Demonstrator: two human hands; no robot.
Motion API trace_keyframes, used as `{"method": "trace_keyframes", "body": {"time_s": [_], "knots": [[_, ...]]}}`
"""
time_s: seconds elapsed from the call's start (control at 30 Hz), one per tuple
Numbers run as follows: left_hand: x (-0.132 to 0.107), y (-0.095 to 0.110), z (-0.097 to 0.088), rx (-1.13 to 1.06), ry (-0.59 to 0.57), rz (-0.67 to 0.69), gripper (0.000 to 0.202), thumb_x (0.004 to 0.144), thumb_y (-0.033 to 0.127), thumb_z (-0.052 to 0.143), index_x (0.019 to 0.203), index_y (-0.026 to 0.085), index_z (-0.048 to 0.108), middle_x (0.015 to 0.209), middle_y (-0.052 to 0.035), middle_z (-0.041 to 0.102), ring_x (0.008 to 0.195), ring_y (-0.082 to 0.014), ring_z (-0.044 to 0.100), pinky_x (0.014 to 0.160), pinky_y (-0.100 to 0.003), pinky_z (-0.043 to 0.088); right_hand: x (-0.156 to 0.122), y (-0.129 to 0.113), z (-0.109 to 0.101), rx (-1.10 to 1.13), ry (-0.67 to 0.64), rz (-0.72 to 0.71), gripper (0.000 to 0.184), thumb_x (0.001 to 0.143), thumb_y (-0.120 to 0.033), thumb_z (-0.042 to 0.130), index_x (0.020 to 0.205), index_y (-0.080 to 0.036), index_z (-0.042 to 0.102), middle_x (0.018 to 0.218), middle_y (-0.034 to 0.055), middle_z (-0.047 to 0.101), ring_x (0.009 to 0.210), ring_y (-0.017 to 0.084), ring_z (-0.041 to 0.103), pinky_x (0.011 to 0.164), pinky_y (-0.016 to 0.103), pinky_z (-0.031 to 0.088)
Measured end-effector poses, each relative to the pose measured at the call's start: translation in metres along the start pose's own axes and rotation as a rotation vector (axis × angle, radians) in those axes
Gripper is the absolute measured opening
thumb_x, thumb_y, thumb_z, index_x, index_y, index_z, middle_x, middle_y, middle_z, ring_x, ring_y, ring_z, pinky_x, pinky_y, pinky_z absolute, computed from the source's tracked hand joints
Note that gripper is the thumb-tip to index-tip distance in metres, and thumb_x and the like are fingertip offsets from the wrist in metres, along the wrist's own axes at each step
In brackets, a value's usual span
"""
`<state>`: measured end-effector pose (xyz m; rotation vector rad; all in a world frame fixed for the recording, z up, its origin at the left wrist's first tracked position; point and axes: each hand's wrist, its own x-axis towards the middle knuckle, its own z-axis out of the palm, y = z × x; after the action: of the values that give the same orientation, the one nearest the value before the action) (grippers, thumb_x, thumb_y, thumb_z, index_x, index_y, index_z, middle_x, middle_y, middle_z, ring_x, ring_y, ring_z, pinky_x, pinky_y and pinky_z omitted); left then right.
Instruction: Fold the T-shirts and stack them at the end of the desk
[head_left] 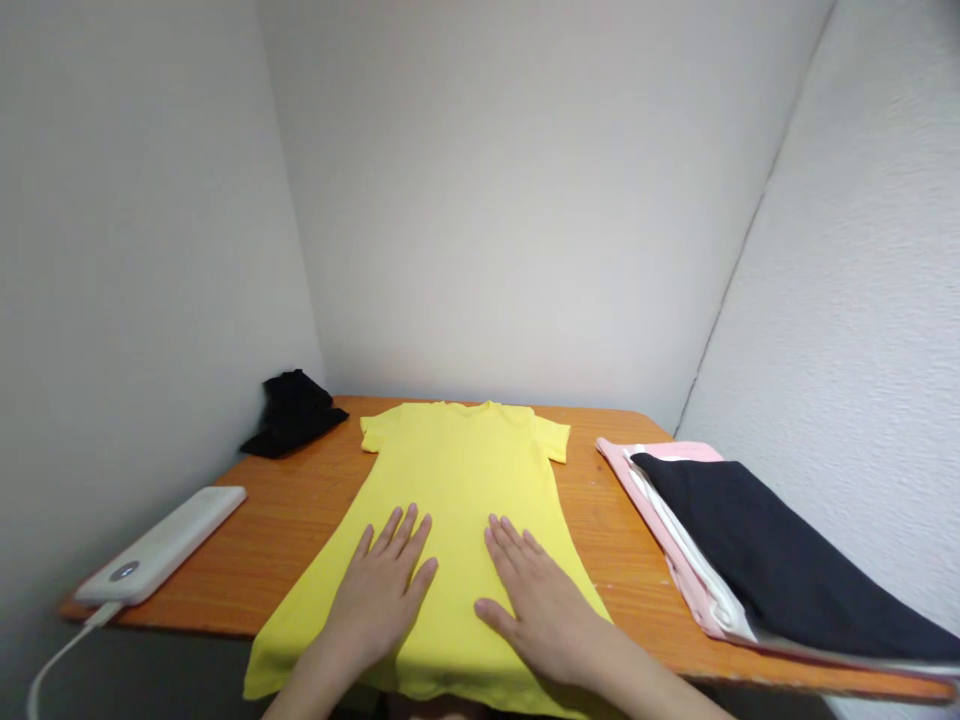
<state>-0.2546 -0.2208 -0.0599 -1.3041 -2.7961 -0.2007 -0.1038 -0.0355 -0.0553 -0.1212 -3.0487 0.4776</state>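
Observation:
A yellow short-sleeved T-shirt (457, 470) lies spread out on the wooden table, collar toward the back wall. Its bottom hem hangs over the front edge nearest me. My left hand (382, 590) rests palm down on the lower left part of the shirt, fingers stretched out. On the lower right part, my right hand (536, 600) also lies flat with its fingers extended and thumb pointing inward. Neither hand grips the cloth. Both sleeves lie out to the sides near the far edge.
On the right stands a pile of folded clothes: a black garment (780, 550) over white (705, 565) and pink (686, 580) ones. A crumpled black cloth (292, 415) lies at the back left. A white power bank (165, 545) with a cable (64, 650) sits on the wooden table (292, 520). Walls surround it.

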Motion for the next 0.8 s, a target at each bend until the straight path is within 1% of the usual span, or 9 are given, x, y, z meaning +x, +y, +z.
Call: {"method": "trace_keyframes", "body": {"time_s": [0.1,0.17,0.33,0.47,0.6,0.67,0.7,0.73,0.8], "knots": [[0.001,-0.002,0.001,0.015,0.031,-0.012,0.06,0.097,0.054,0.025,0.15,0.028,0.03,0.158,0.0006,0.017,0.148,-0.0248,0.015,0.119,-0.054,0.015,-0.02,0.029,-0.005,-0.014,0.045,0.092,0.078,0.095,-0.065,0.028,0.153,-0.016,0.014,0.159,0.0058,0.005,0.147,0.024,0.006,0.122,0.045,0.01],[0.004,-0.001,0.002,0.014,0.034,-0.012,0.06,0.096,0.055,0.027,0.15,0.028,0.03,0.158,0.0007,0.016,0.148,-0.0252,0.015,0.119,-0.055,0.015,-0.027,0.039,-0.006,-0.021,0.095,0.125,0.076,0.095,-0.063,0.031,0.154,-0.018,0.014,0.159,0.0048,0.006,0.147,0.024,0.008,0.122,0.046,0.011],[0.008,-0.001,0.007,0.01,0.037,-0.015,0.062,0.094,0.054,0.032,0.15,0.027,0.03,0.158,-0.0004,0.018,0.147,-0.0258,0.017,0.118,-0.055,0.015,-0.028,0.034,-0.006,0.013,0.12,0.153,0.072,0.094,-0.057,0.038,0.153,-0.019,0.022,0.158,0.006,0.02,0.146,0.026,0.017,0.12,0.045,0.017],[0.008,-0.002,0.01,0.016,0.044,-0.002,0.062,0.094,0.053,0.033,0.15,0.026,0.032,0.158,-0.002,0.021,0.147,-0.0265,0.017,0.117,-0.055,0.015,-0.031,0.028,-0.01,0.083,0.267,0.231,0.068,0.09,-0.06,0.039,0.148,-0.025,0.038,0.149,0.0056,0.043,0.14,0.03,0.032,0.112,0.047,0.033],[0.01,-0.004,0.01,0.01,0.055,0.014,0.062,0.094,0.053,0.031,0.149,0.024,0.034,0.158,-0.0037,0.023,0.147,-0.0272,0.018,0.117,-0.055,0.015,-0.053,0.022,-0.014,0.072,0.381,0.333,0.059,0.092,-0.061,0.033,0.139,-0.03,0.051,0.131,0.0075,0.059,0.125,0.033,0.048,0.099,0.048,0.045],[0.009,-0.005,0.008,-0.014,0.071,0.022,0.061,0.094,0.052,0.033,0.148,0.022,0.037,0.157,-0.0055,0.027,0.146,-0.0282,0.021,0.116,-0.056,0.018,-0.072,0.018,-0.01,0.058,0.439,0.393,0.056,0.094,-0.059,0.028,0.129,-0.028,0.059,0.117,0.0116,0.065,0.109,0.032,0.057,0.089,0.047,0.048],[0.008,-0.004,0.006,-0.026,0.101,0.023,0.06,0.095,0.05,0.033,0.146,0.02,0.04,0.156,-0.0071,0.031,0.145,-0.0289,0.024,0.116,-0.056,0.019,-0.084,0.016,-0.006,0.055,0.505,0.436,0.055,0.096,-0.057,0.025,0.12,-0.026,0.064,0.108,0.0128,0.067,0.099,0.031,0.06,0.085,0.046,0.049],[0.005,-0.002,0.004,-0.038,0.152,0.026,0.057,0.096,0.047,0.033,0.143,0.018,0.045,0.154,-0.0089,0.036,0.144,-0.0294,0.028,0.116,-0.056,0.02,-0.095,0.015,-0.001,0.054,0.597,0.486,0.054,0.096,-0.056,0.024,0.107,-0.025,0.067,0.098,0.0132,0.067,0.089,0.029,0.061,0.08,0.044,0.049],[-0.007,0.011,-0.001,-0.076,0.304,0.054,0.048,0.097,0.039,0.032,0.132,0.015,0.056,0.145,-0.0114,0.049,0.139,-0.0285,0.037,0.117,-0.054,0.02,-0.117,0.012,0.012,0.05,0.793,0.599,0.052,0.097,-0.056,0.024,0.082,-0.024,0.063,0.08,0.0115,0.064,0.074,0.026,0.058,0.073,0.04,0.046]]}}
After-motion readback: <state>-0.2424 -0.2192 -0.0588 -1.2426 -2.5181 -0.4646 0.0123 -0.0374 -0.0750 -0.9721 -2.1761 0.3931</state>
